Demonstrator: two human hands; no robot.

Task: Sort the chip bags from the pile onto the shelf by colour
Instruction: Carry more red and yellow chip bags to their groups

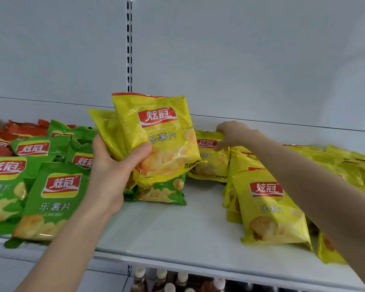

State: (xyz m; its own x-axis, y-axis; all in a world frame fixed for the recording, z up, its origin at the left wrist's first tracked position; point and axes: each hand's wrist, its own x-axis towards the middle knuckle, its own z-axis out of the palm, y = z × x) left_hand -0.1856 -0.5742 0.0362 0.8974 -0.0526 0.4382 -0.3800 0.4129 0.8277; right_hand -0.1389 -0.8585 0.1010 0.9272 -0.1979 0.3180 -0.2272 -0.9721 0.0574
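Observation:
My left hand (112,165) grips two yellow chip bags (156,135) upright above the white shelf (167,232), thumb across the front one. My right hand (232,133) reaches to the back of the shelf and pinches the top edge of another yellow bag (209,157) standing there. More yellow bags (270,207) stand and lie on the right. Green bags (55,199) fill the left part, one green bag (162,191) lies under the held ones, and red bags (13,131) lie at the far left back.
A slotted upright rail (129,45) runs up the white back wall. Bottles with pale caps (169,281) stand on the shelf below, under the front lip. Bare shelf surface shows between the green and yellow groups.

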